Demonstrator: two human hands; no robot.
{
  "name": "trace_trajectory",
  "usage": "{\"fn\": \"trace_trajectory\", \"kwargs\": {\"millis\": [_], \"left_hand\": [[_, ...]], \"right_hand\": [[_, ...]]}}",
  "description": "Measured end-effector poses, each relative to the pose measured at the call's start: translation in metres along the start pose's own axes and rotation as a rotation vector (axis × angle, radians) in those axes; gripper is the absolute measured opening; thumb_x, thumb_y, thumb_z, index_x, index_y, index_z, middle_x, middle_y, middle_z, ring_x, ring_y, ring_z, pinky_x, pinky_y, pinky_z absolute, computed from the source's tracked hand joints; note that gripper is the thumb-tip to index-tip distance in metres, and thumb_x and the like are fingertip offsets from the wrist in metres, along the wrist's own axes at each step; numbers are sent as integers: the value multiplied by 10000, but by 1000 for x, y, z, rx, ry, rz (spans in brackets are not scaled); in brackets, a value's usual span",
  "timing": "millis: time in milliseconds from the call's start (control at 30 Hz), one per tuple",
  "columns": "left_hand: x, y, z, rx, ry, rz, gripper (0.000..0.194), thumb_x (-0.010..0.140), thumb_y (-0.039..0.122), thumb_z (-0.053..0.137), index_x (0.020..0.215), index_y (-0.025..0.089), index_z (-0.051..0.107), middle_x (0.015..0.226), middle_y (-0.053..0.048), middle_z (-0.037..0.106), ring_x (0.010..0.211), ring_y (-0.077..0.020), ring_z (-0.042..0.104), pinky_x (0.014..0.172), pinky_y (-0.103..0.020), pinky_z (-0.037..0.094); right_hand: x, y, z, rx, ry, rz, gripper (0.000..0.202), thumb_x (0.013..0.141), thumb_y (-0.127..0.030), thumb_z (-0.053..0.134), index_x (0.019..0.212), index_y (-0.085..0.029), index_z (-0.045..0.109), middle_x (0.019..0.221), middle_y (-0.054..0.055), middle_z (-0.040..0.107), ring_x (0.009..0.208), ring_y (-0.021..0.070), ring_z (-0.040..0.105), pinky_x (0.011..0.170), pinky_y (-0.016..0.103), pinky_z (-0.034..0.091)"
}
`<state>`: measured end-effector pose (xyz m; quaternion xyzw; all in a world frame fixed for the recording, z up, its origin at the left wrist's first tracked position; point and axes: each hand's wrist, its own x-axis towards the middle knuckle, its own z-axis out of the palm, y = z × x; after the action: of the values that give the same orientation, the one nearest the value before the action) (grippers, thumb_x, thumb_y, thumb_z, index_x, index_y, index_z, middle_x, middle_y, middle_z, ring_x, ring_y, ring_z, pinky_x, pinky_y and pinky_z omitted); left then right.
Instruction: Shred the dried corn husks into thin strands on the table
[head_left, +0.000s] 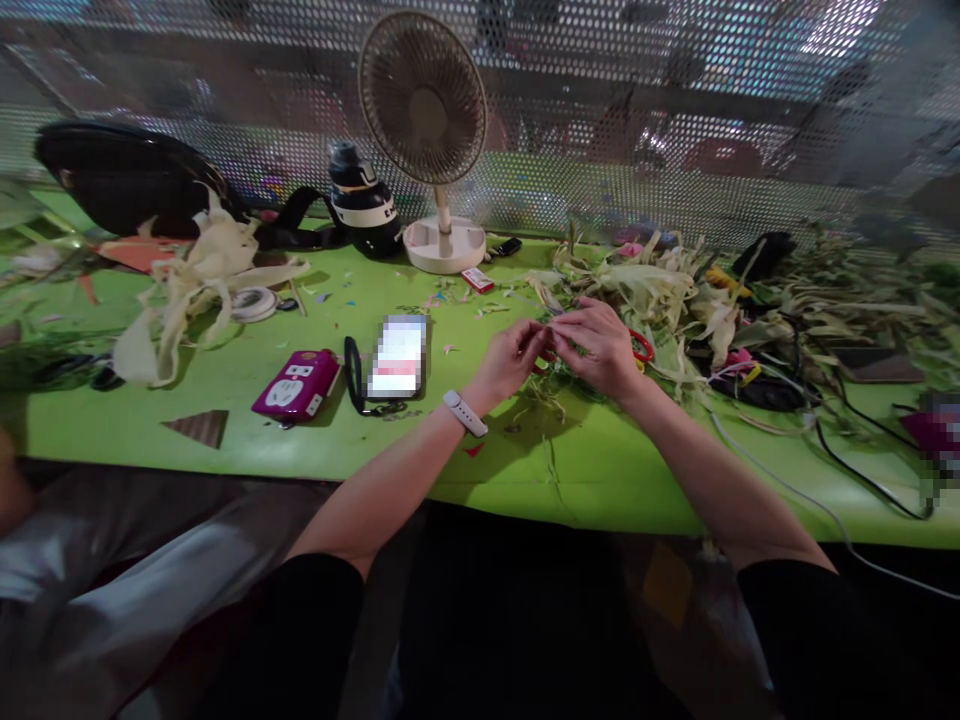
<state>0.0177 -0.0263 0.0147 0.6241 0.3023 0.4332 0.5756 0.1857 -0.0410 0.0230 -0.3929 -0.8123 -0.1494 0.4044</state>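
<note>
Head view: both hands work low over the green table (pixel 525 480), nearer the person than the fan (pixel 424 110) and to its right. The left hand (pixel 514 362), with a pale wristband (pixel 465 414), and the right hand (pixel 600 345) bring bent fingers and thumbs together at the tips. They seem to pinch something thin, but it is too small and too covered to make out, so I cannot tell what either one grasps.

Green strands (pixel 551 395) lie beneath the hands, on the fan's right and closer to the person. A heap of husks (pixel 652 285) spreads to the right of the fan, reaching just behind the right hand; a red loop (pixel 641 347) shows beside that hand. More pale leaves (pixel 214 250) lie well left of the fan.

As for progress, the husks look loose and separated, so some sorting or stripping is probably done. The fine fingerwork appears under way, no finished piece can be picked out, and plenty of loose material remains right of the fan. How much of it is needed cannot be judged.

Writing is scarce. The bottle (pixel 367 225), just left of the fan, has a white band with a few dark letters, perhaps "EM". Marks on the purple case (pixel 296 385) and red box (pixel 478 280), both in front of the fan, are illegible; the phone (pixel 397 355) between them has a blurred screen.
</note>
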Motion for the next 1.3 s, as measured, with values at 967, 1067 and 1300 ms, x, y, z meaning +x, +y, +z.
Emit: {"fn": "trace_trajectory", "kwargs": {"millis": [967, 1067, 1300], "left_hand": [[-2, -3, -1, 96, 4, 168, 321, 928, 483, 491, 955, 175, 576, 747, -27, 646, 647, -114, 638, 500, -195, 497], [-2, -3, -1, 131, 12, 176, 330, 928, 492, 485, 935, 174, 574, 760, -27, 653, 625, -110, 632, 496, -203, 488], [0, -3, -1, 176, 36, 137, 288, 920, 462, 520, 825, 190, 524, 706, -7, 635, 496, -78, 548, 461, -209, 404]], "right_hand": [[5, -12, 0, 267, 87, 230, 177, 884, -280, 596, 899, -236, 767, 907, 67, 759, 862, 207, 708, 793, 384, 575], [4, -10, 0, 235, 59, 197, 190, 896, -284, 583, 899, -241, 767, 925, 63, 766, 871, 207, 715, 812, 388, 574], [1, -6, 5, 96, 46, 82, 189, 904, -264, 559, 902, -237, 746, 949, 46, 773, 877, 197, 721, 974, 461, 510]]}}
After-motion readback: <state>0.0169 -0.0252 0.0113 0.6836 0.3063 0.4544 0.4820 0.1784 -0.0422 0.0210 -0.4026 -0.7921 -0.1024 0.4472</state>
